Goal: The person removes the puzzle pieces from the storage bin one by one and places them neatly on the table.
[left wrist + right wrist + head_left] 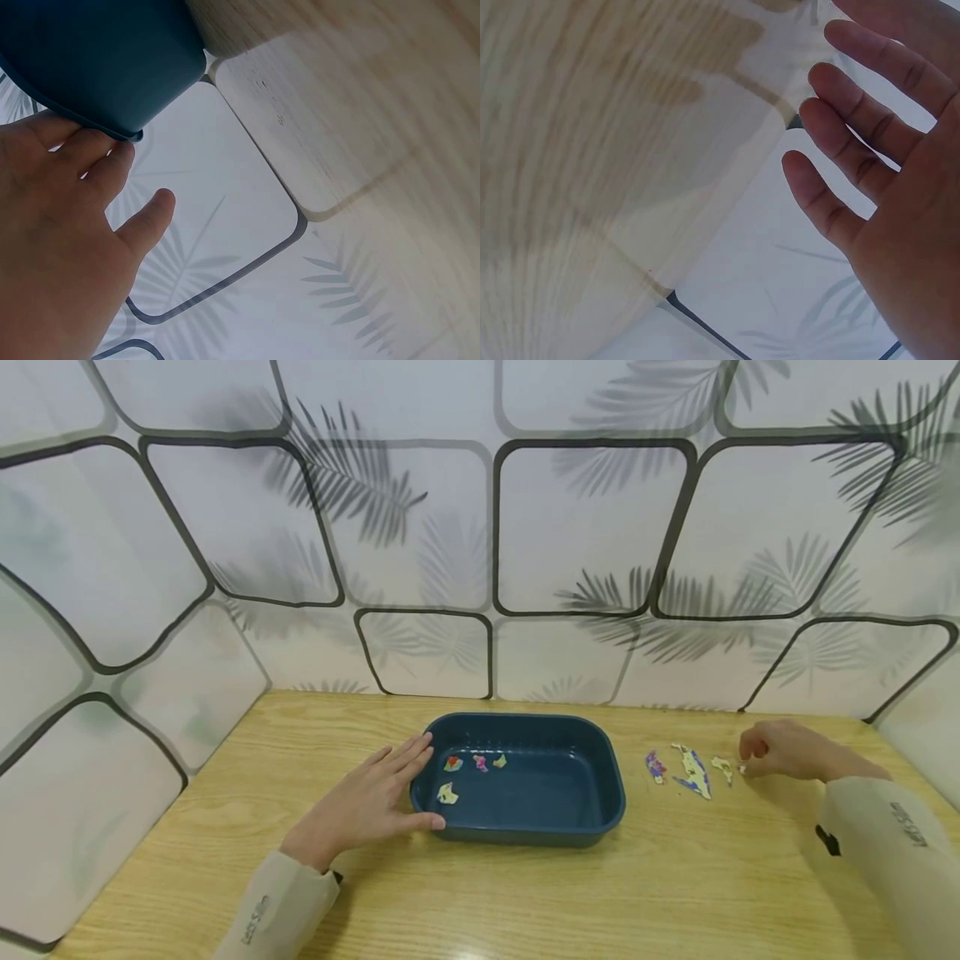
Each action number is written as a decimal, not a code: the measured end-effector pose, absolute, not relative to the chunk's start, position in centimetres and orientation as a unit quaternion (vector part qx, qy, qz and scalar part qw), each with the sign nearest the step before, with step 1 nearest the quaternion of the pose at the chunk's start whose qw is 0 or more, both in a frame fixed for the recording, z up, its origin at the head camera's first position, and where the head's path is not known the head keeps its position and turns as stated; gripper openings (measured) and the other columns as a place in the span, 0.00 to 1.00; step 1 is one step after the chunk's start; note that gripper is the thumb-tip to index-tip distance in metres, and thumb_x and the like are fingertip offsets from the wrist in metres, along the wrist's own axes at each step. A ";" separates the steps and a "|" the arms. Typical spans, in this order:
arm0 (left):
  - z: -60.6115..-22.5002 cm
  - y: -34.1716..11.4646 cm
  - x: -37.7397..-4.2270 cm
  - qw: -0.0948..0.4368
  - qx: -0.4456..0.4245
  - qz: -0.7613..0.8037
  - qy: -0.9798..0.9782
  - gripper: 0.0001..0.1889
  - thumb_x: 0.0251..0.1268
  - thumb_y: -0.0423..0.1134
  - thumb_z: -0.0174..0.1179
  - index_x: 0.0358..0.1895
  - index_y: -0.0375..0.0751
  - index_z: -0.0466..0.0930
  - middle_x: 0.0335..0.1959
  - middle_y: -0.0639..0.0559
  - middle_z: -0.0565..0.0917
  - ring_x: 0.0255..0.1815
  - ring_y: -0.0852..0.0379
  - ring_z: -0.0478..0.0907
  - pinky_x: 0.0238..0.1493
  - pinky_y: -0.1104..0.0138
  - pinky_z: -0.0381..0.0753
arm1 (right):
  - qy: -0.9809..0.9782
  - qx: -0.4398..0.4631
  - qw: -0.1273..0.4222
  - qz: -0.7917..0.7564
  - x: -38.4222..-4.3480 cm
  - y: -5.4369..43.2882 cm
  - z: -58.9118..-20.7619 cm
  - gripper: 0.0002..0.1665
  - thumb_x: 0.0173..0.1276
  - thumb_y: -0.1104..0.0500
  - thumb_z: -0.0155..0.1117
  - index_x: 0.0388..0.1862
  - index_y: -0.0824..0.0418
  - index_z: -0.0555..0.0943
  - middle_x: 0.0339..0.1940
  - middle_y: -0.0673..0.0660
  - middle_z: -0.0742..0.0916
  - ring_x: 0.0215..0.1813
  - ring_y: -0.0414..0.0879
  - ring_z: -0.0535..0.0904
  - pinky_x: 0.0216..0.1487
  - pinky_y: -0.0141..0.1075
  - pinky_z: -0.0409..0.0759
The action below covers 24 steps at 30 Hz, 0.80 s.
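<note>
A dark blue rectangular tray [525,837] stands on the wooden table. My left hand [375,802] rests at its left end, fingers straight along the rim; the left wrist view shows the fingers [112,169] touching the rim and the thumb apart. Inside lie several irregular paper scraps, among them a pale one [447,793] and a red one [453,764]. Off to the right, my right hand [787,750] has its fingertips at a tiny whitish scrap [742,769], seemingly pinching it. The right wrist view shows relaxed fingers [855,112], the thumb tip cut off.
Between tray and right hand, a purple scrap [656,767], a larger yellow-and-blue scrap [694,772] and a small pale scrap [722,767] lie in a row on the table [540,893]. A patterned wall covering [427,652] rises behind the table and along its sides.
</note>
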<state>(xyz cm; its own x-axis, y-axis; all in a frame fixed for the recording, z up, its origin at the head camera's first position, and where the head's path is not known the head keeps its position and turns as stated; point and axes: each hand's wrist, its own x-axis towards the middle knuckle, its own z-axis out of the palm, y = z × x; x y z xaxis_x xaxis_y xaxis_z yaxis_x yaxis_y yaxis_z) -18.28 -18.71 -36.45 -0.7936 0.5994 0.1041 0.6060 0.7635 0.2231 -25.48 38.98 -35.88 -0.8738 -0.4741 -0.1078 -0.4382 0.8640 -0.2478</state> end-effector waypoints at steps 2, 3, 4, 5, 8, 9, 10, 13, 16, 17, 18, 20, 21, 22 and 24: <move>-36.5 -18.7 -18.3 0.012 -0.322 -0.124 -0.938 0.51 0.68 0.70 0.56 0.76 0.26 0.60 0.80 0.37 0.55 0.79 0.40 0.54 0.74 0.41 0.56 | 0.962 -0.238 0.075 -0.109 -25.6 38.8 -35.5 0.07 0.59 0.60 0.73 0.32 0.60 0.83 0.30 0.47 0.79 0.32 0.41 0.72 0.33 0.40 0.74; -36.5 -18.8 -18.3 0.011 -0.322 -0.124 -0.938 0.51 0.68 0.70 0.55 0.76 0.26 0.60 0.80 0.37 0.55 0.79 0.39 0.54 0.74 0.41 0.56 | 0.962 -0.239 0.070 -0.111 -25.6 38.7 -35.2 0.07 0.59 0.61 0.73 0.32 0.60 0.83 0.30 0.48 0.79 0.32 0.42 0.72 0.33 0.41 0.74; -36.5 -18.8 -18.3 0.011 -0.322 -0.123 -0.939 0.52 0.68 0.70 0.55 0.76 0.26 0.60 0.80 0.37 0.55 0.79 0.39 0.54 0.74 0.41 0.56 | 0.962 -0.241 0.063 -0.110 -25.7 38.5 -34.9 0.07 0.58 0.61 0.73 0.32 0.60 0.83 0.30 0.48 0.79 0.33 0.42 0.72 0.33 0.41 0.74; -36.5 -18.8 -18.3 0.011 -0.321 -0.124 -0.939 0.52 0.68 0.70 0.55 0.76 0.26 0.59 0.80 0.37 0.54 0.79 0.39 0.54 0.74 0.41 0.56 | 0.962 -0.243 0.054 -0.109 -25.7 38.3 -34.7 0.07 0.58 0.61 0.73 0.32 0.60 0.83 0.30 0.48 0.79 0.33 0.42 0.72 0.33 0.42 0.74; -36.5 -18.8 -18.3 0.010 -0.321 -0.125 -0.939 0.52 0.67 0.70 0.55 0.76 0.26 0.59 0.80 0.37 0.54 0.79 0.39 0.54 0.74 0.41 0.56 | 0.963 -0.246 0.040 -0.104 -25.8 37.6 -33.8 0.07 0.58 0.61 0.74 0.34 0.61 0.83 0.31 0.49 0.79 0.34 0.43 0.72 0.34 0.43 0.74; -36.5 -18.8 -18.3 0.010 -0.321 -0.125 -0.939 0.52 0.67 0.70 0.55 0.76 0.26 0.60 0.80 0.37 0.54 0.79 0.38 0.54 0.74 0.41 0.56 | 0.963 -0.246 0.038 -0.101 -25.8 37.3 -33.6 0.07 0.59 0.61 0.74 0.34 0.61 0.84 0.32 0.49 0.79 0.34 0.44 0.72 0.34 0.43 0.74; -36.5 -18.8 -18.3 0.010 -0.321 -0.125 -0.939 0.52 0.67 0.70 0.55 0.76 0.26 0.60 0.80 0.37 0.54 0.79 0.39 0.55 0.74 0.41 0.56 | 0.964 -0.245 0.037 -0.097 -25.8 37.0 -33.3 0.08 0.60 0.61 0.74 0.35 0.61 0.84 0.33 0.50 0.79 0.35 0.44 0.73 0.35 0.43 0.74; -36.5 -18.8 -18.3 0.011 -0.321 -0.124 -0.939 0.52 0.67 0.70 0.55 0.76 0.26 0.59 0.80 0.37 0.54 0.79 0.39 0.55 0.74 0.41 0.56 | 0.962 -0.254 0.039 -0.091 -26.0 35.7 -32.8 0.08 0.61 0.60 0.74 0.37 0.61 0.84 0.34 0.51 0.80 0.36 0.45 0.74 0.36 0.44 0.75; -36.6 -18.8 -18.3 0.012 -0.322 -0.123 -0.939 0.52 0.67 0.70 0.55 0.76 0.26 0.60 0.80 0.37 0.54 0.79 0.39 0.55 0.74 0.41 0.56 | 0.958 -0.269 0.040 -0.087 -26.1 34.2 -32.3 0.09 0.61 0.60 0.74 0.38 0.61 0.84 0.35 0.52 0.80 0.37 0.48 0.75 0.37 0.46 0.75; -36.6 -18.8 -18.3 0.011 -0.322 -0.123 -0.939 0.52 0.67 0.70 0.55 0.76 0.26 0.60 0.80 0.37 0.54 0.79 0.39 0.55 0.74 0.41 0.56 | 0.956 -0.279 0.037 -0.085 -26.2 33.7 -32.1 0.09 0.61 0.61 0.75 0.38 0.61 0.83 0.34 0.52 0.80 0.37 0.48 0.75 0.37 0.47 0.75; -36.6 -18.8 -18.3 0.011 -0.322 -0.124 -0.938 0.52 0.67 0.70 0.55 0.76 0.26 0.59 0.80 0.37 0.54 0.79 0.38 0.55 0.74 0.41 0.56 | 0.955 -0.283 0.034 -0.086 -26.3 33.2 -31.9 0.10 0.60 0.61 0.75 0.38 0.61 0.84 0.34 0.52 0.80 0.37 0.49 0.75 0.38 0.47 0.76; -36.6 -18.8 -18.3 0.009 -0.323 -0.125 -0.938 0.52 0.68 0.70 0.55 0.76 0.26 0.59 0.80 0.37 0.54 0.79 0.38 0.55 0.74 0.41 0.56 | 0.952 -0.293 0.027 -0.083 -26.4 32.2 -31.5 0.10 0.60 0.61 0.75 0.38 0.61 0.84 0.34 0.51 0.80 0.37 0.48 0.75 0.38 0.47 0.76; -36.6 -18.8 -18.3 0.008 -0.323 -0.125 -0.938 0.52 0.68 0.70 0.55 0.76 0.26 0.59 0.80 0.37 0.54 0.79 0.38 0.55 0.74 0.41 0.56 | 0.951 -0.298 0.023 -0.082 -26.5 31.7 -31.3 0.10 0.60 0.61 0.76 0.38 0.61 0.84 0.34 0.51 0.80 0.37 0.48 0.75 0.37 0.47 0.76; -36.6 -18.8 -18.3 0.008 -0.323 -0.124 -0.938 0.52 0.68 0.70 0.55 0.76 0.26 0.59 0.80 0.37 0.54 0.79 0.38 0.55 0.74 0.41 0.56 | 0.949 -0.303 0.019 -0.083 -26.6 31.2 -31.1 0.10 0.59 0.61 0.76 0.38 0.61 0.84 0.34 0.50 0.80 0.37 0.48 0.75 0.37 0.46 0.76; -36.6 -18.8 -18.3 0.008 -0.322 -0.124 -0.939 0.52 0.68 0.70 0.55 0.76 0.26 0.59 0.80 0.37 0.54 0.79 0.38 0.54 0.74 0.41 0.56 | 0.947 -0.308 0.014 -0.084 -26.7 30.2 -30.6 0.11 0.59 0.61 0.76 0.39 0.61 0.85 0.33 0.50 0.79 0.37 0.48 0.75 0.37 0.46 0.76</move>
